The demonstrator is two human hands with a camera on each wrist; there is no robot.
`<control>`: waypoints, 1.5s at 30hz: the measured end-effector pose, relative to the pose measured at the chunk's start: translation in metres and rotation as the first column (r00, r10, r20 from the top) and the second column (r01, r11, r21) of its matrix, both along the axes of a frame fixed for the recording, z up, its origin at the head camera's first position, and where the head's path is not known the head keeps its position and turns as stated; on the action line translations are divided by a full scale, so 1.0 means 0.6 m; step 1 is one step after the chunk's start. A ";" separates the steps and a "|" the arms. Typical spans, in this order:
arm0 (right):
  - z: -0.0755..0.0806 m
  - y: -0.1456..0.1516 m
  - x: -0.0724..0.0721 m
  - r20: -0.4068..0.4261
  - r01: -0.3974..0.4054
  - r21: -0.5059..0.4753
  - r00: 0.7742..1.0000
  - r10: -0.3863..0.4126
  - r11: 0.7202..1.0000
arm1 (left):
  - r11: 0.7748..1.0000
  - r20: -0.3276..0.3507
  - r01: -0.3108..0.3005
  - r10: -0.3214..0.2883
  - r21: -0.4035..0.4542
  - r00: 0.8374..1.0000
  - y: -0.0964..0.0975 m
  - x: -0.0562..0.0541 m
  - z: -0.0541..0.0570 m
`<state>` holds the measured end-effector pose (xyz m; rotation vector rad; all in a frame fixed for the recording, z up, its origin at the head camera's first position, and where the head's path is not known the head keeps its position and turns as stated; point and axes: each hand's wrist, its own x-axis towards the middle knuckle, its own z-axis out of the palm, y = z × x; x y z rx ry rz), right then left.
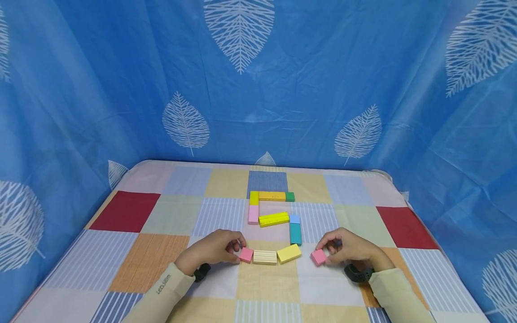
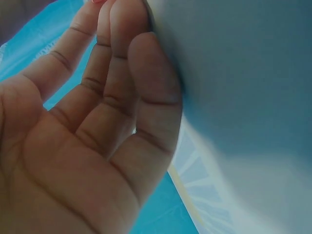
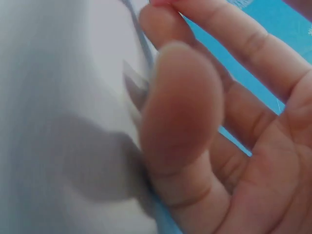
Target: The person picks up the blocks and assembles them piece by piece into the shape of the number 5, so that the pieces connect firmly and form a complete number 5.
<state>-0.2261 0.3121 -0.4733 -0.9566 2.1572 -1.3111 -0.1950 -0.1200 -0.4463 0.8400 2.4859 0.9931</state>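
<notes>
My left hand (image 1: 221,247) pinches a small pink block (image 1: 246,255) between thumb and forefinger at the left end of the bottom row. Right beside that block lies a cream ridged block (image 1: 265,257), followed by a tilted pale yellow block (image 1: 289,254). To the right, a second pink block (image 1: 318,257) sits between the thumb and forefinger of my right hand (image 1: 348,246), apart from the yellow one. In the left wrist view, the fingers (image 2: 119,92) bend close to the cloth, with only a sliver of pink at the fingertips.
Farther back, a yellow-green block (image 1: 254,198), an orange block (image 1: 272,196), a green block (image 1: 290,196), a lilac-pink block (image 1: 253,215), a bright yellow ridged block (image 1: 274,219), a light blue block (image 1: 295,219) and a teal block (image 1: 295,234) form a bent line. Blue curtains (image 1: 307,89) surround the patchwork-covered table (image 1: 169,220).
</notes>
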 end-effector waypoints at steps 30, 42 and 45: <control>0.019 -0.076 0.005 -0.129 0.197 0.014 0.973 -0.193 0.980 | 1.000 -0.026 0.014 -0.014 -0.011 1.000 0.000 -0.003 -0.007; 0.016 -0.111 0.000 -0.215 0.171 -0.003 0.962 -0.167 0.985 | 1.000 -0.020 0.012 -0.013 -0.020 1.000 -0.001 -0.004 -0.007; 0.016 -0.122 -0.001 -0.231 0.171 -0.006 0.958 -0.168 0.985 | 1.000 -0.014 0.013 -0.014 -0.024 1.000 0.000 -0.004 -0.006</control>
